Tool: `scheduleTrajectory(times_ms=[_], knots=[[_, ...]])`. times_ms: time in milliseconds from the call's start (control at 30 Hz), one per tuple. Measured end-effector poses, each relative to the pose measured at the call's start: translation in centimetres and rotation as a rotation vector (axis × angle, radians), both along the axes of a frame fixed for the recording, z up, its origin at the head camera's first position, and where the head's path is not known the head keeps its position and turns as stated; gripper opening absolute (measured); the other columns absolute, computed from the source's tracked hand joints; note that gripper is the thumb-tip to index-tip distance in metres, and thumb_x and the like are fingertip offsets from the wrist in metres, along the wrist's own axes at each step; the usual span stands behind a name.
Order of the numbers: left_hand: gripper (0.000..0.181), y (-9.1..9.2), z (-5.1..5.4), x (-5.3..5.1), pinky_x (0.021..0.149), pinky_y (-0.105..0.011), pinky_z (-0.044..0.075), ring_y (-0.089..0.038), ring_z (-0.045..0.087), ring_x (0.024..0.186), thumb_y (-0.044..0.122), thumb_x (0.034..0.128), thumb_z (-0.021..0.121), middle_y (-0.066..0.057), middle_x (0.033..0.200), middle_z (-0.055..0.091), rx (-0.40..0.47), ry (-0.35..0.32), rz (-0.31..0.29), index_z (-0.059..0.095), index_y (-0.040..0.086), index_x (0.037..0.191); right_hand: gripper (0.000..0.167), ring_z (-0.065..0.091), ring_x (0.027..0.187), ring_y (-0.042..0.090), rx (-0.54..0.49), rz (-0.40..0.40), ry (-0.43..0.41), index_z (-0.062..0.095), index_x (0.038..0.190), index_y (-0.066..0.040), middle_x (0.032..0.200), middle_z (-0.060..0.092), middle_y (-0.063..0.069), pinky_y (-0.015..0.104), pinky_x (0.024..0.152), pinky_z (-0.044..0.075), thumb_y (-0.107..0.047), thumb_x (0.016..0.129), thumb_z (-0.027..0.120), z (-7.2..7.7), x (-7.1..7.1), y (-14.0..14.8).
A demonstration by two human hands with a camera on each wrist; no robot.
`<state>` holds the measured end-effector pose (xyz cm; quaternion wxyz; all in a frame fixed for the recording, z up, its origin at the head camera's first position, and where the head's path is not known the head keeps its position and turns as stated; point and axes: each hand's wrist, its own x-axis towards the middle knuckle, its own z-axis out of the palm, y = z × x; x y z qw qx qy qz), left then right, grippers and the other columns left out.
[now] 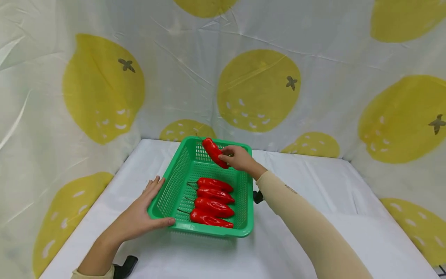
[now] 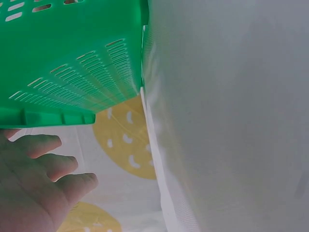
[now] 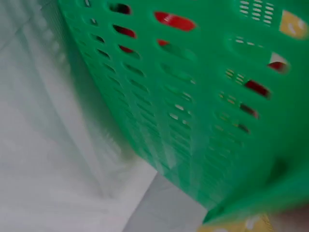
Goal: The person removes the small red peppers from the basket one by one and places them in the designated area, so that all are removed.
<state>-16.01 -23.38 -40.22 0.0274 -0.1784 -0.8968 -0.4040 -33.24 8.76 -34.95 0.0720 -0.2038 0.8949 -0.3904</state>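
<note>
My right hand [image 1: 238,157] pinches a red pepper [image 1: 213,152] between thumb and fingers, holding it tilted over the far part of a green plastic basket [image 1: 249,209]. Several more red peppers [image 1: 212,207] lie in a row on the basket floor, stems to the left. My left hand [image 1: 144,211] is at the basket's near left corner, its thumb on the front rim and its fingers along the left side. The left wrist view shows that hand's extended fingers [image 2: 58,164] below the basket rim. In the right wrist view, the slotted basket wall hides most of the red behind it.
The basket stands on a white-covered table [image 1: 313,186]. Behind and beside it hangs a pale curtain [image 1: 174,77] printed with yellow lemons. Dark straps [image 1: 126,266] show at both wrists.
</note>
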Motion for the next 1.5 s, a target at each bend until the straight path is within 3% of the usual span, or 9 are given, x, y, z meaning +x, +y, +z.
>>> scheduleTrajectory(times_ms=[267,500,633,700,833,1033,1233,1367,1500], knots=[[0.114,0.0,0.1,-1.1,0.103,-0.079,0.018,-0.036,-0.002,0.152,0.044,0.0787,0.085,-0.005,0.168,0.004,-0.003,-0.005,-0.031,0.013,0.023,0.164,0.035,0.065,0.107,0.029,-0.267,-0.140,-0.101,0.061,0.132,-0.001,0.121,0.066,0.016,0.048,0.090,0.055,-0.021,0.102,0.062,4.2,1.5,5.1],[0.114,-1.2,0.5,-0.5,0.101,-0.081,0.019,-0.037,-0.004,0.152,0.042,0.0801,0.085,-0.005,0.169,0.002,-0.010,-0.031,-0.013,0.010,0.025,0.164,0.039,0.062,0.110,0.034,-0.249,-0.262,-0.138,0.056,0.136,0.000,0.127,0.061,0.018,0.040,0.087,0.057,-0.022,0.103,0.059,5.7,2.8,10.0],[0.114,-2.4,0.7,0.2,0.100,-0.081,0.019,-0.036,-0.005,0.152,0.040,0.0811,0.084,-0.006,0.169,0.000,-0.015,-0.031,0.014,0.008,0.026,0.164,0.044,0.060,0.111,0.036,-0.197,-0.380,-0.227,0.053,0.137,0.003,0.128,0.057,0.020,0.042,0.089,0.056,-0.024,0.103,0.060,4.8,2.9,13.4],[0.114,-3.0,0.8,0.5,0.100,-0.081,0.019,-0.037,-0.005,0.152,0.040,0.0814,0.084,-0.007,0.168,-0.001,-0.021,-0.028,0.026,0.007,0.026,0.164,0.046,0.060,0.111,0.036,-0.154,-0.458,-0.286,0.052,0.137,0.004,0.127,0.057,0.021,0.044,0.091,0.055,-0.026,0.103,0.061,3.6,3.0,15.3],[0.114,-4.0,0.9,1.1,0.099,-0.082,0.019,-0.037,-0.006,0.152,0.038,0.0819,0.084,-0.008,0.168,-0.002,-0.027,-0.029,0.048,0.005,0.027,0.164,0.051,0.061,0.110,0.036,-0.095,-0.525,-0.398,0.048,0.139,0.007,0.127,0.056,0.022,0.046,0.096,0.052,-0.026,0.103,0.061,0.4,3.3,17.7],[0.114,-4.7,0.8,1.4,0.097,-0.083,0.019,-0.039,-0.007,0.152,0.036,0.0822,0.084,-0.009,0.168,-0.003,-0.028,-0.030,0.064,0.004,0.028,0.164,0.049,0.063,0.104,0.032,-0.081,-0.508,-0.437,0.052,0.136,0.005,0.123,0.059,0.021,0.038,0.086,0.058,-0.027,0.101,0.064,-3.6,3.2,16.7],[0.114,-4.7,0.5,1.5,0.099,-0.082,0.017,-0.037,-0.007,0.152,0.036,0.0824,0.084,-0.007,0.168,-0.002,-0.018,-0.021,0.058,0.004,0.028,0.164,0.047,0.064,0.090,0.027,0.033,-0.516,-0.431,0.057,0.132,0.004,0.114,0.062,0.017,0.029,0.073,0.059,-0.028,0.098,0.068,-5.6,2.7,14.6],[0.114,-4.5,0.5,1.8,0.098,-0.082,0.019,-0.037,-0.006,0.152,0.038,0.0818,0.084,-0.008,0.168,-0.001,-0.018,-0.024,0.066,0.005,0.027,0.164,0.053,0.065,0.094,0.029,0.100,-0.496,-0.358,0.057,0.134,0.003,0.117,0.063,0.019,0.036,0.081,0.058,-0.033,0.097,0.069,-4.6,2.3,14.7],[0.114,-4.4,0.5,1.9,0.097,-0.083,0.021,-0.037,-0.005,0.152,0.040,0.0817,0.083,-0.006,0.169,-0.001,-0.018,-0.025,0.073,0.006,0.027,0.164,0.067,0.058,0.115,0.033,0.157,-0.350,-0.184,0.056,0.141,-0.009,0.132,0.059,0.015,0.050,0.094,0.052,-0.047,0.090,0.074,-0.9,1.6,14.7]])
